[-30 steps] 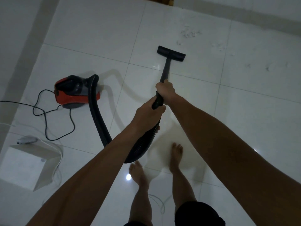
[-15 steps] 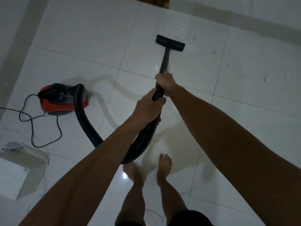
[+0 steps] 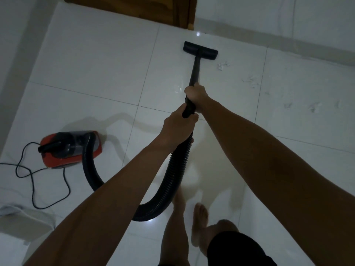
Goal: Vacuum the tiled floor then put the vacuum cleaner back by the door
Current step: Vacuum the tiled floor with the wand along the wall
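Gripping the black rigid vacuum wand (image 3: 194,73) with both hands, right hand (image 3: 196,93) ahead, left hand (image 3: 177,129) behind for reach; flat black floor nozzle (image 3: 200,50) sits near the brown wooden door (image 3: 134,8), white debris (image 3: 249,82) unswept alongside.

both hands (image 3: 196,95) grip the wand (image 3: 194,73) — nozzle (image 3: 200,50) flat on tiles
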